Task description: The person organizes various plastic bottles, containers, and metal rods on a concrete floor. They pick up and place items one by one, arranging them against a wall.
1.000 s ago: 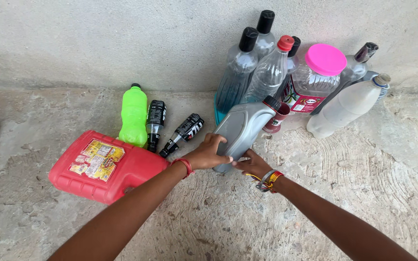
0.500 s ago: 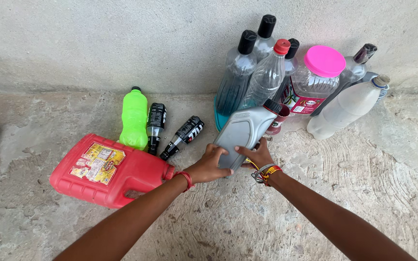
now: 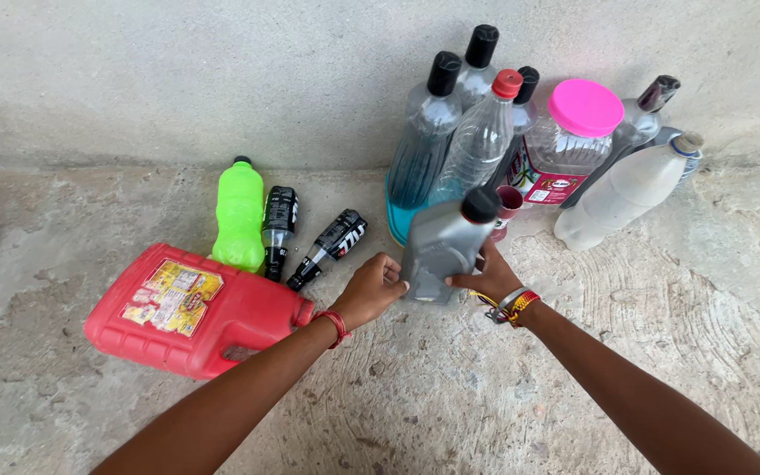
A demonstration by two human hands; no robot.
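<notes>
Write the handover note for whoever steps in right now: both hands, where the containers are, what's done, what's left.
Left hand: at the left edge of the grey oil bottle, fingers curled against it.
Right hand: gripping the bottle's lower right side.
The bottle stands tilted on the concrete floor, black cap on, in front of the clear plastic bottles by the wall.
Done: bottle among the standing group.
Left: red jerrycan, green bottle and two small black bottles lie flat.

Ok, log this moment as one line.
left hand: touching grey plastic oil bottle with black cap | right hand: gripping its base | bottle: upright on concrete floor
</notes>
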